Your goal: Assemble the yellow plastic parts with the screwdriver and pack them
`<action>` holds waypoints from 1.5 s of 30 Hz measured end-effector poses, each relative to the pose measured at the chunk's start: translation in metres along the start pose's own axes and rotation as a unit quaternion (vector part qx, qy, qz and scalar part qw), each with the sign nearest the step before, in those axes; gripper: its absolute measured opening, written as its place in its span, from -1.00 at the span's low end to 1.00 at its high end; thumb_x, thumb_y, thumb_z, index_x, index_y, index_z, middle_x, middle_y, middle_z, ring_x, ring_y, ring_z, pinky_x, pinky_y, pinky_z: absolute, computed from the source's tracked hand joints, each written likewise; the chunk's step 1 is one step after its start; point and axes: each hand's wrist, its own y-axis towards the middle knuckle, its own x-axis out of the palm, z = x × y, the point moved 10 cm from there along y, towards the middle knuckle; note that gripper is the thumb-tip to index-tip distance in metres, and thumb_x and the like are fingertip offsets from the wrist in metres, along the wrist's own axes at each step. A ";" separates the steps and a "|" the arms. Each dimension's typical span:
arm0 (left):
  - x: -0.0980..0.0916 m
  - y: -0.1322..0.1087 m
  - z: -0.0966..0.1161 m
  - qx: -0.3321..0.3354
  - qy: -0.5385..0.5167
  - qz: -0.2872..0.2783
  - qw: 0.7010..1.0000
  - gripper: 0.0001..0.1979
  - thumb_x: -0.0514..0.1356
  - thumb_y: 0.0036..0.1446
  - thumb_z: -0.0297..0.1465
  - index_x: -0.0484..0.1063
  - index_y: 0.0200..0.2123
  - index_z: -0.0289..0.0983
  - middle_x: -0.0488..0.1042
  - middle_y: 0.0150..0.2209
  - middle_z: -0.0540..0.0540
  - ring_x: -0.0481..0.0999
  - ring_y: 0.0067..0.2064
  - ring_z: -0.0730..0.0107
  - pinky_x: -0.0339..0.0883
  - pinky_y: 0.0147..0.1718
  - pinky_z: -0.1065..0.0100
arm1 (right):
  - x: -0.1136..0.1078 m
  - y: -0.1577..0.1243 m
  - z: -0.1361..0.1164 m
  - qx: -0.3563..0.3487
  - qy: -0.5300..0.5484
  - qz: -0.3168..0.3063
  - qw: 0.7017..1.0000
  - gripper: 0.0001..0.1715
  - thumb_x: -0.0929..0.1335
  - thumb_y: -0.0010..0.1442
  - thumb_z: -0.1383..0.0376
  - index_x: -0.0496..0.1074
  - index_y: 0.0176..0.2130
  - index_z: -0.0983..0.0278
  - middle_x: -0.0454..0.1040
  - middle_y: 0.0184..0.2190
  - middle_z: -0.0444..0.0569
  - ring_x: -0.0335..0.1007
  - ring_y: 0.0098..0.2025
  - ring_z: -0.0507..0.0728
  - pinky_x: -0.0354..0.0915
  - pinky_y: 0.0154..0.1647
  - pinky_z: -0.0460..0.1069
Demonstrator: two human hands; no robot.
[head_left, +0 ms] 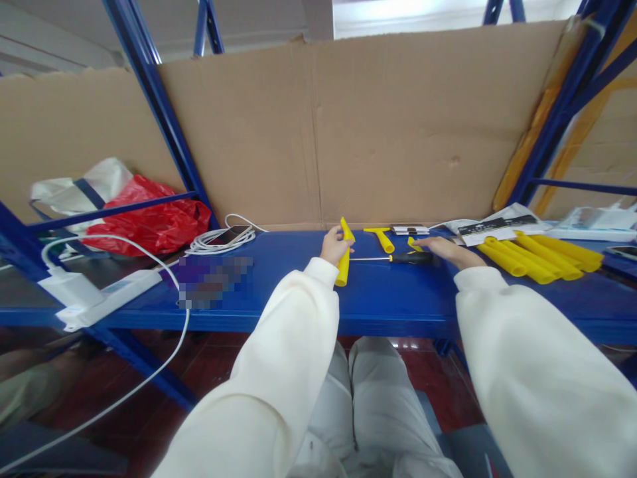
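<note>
1. Yellow handle (342,273) is gripped by the left hand (334,245), over the blue worktop (293,292).
2. Small yellow piece (413,243) is seen at the right hand (445,249); finger closure cannot be told.
3. Screwdriver (411,257) is laid between.

1. No txt clearly legible.
2. Blk/wht packet (497,227), R side of tabletop (293,285): pale print on blk part, too sm. & blurry to read.
3. Pixelated patch (213,282), L side: unreadable.
</note>
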 end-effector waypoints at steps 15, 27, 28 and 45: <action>0.004 0.001 0.007 0.054 0.071 -0.009 0.996 -0.40 0.35 -0.05 -0.76 0.54 0.08 -0.27 0.65 -0.01 -0.17 0.62 -0.42 0.49 0.55 -0.38 0.44 | -0.060 -0.009 0.025 0.085 0.110 0.157 0.978 -0.64 0.26 0.25 0.41 0.63 -0.16 0.40 0.63 0.05 0.28 0.51 0.17 0.30 0.35 0.21 0.07; 0.026 -0.022 0.034 0.215 0.194 -0.067 0.955 -0.50 0.37 -0.09 -0.74 0.66 -0.12 -0.15 0.69 0.02 -0.13 0.63 0.17 0.02 0.45 0.23 0.14 | -0.083 -0.023 0.064 0.130 0.145 0.113 0.974 -0.77 0.33 0.08 0.55 0.54 -0.40 0.31 0.67 0.00 0.22 0.50 0.22 0.27 0.27 0.34 0.06; 0.030 -0.024 0.035 0.219 0.199 -0.074 0.952 -0.50 0.37 -0.10 -0.74 0.66 -0.12 -0.15 0.69 0.04 -0.14 0.62 0.18 0.01 0.43 0.25 0.12 | -0.079 -0.023 0.063 0.120 0.128 0.089 0.980 -0.78 0.34 0.11 0.54 0.56 -0.38 0.31 0.66 0.04 0.23 0.49 0.24 0.28 0.24 0.37 0.06; 0.069 -0.041 0.029 0.305 0.467 -0.152 0.816 -0.36 0.23 0.21 -0.59 0.47 0.34 -0.17 0.54 0.30 -0.15 0.52 0.31 0.14 0.34 0.34 0.20 | 0.033 -0.081 -0.051 -0.284 -0.170 -0.057 0.942 -0.51 0.42 0.22 0.36 0.59 0.14 0.27 0.67 0.05 0.14 0.64 0.06 0.32 0.49 0.20 0.16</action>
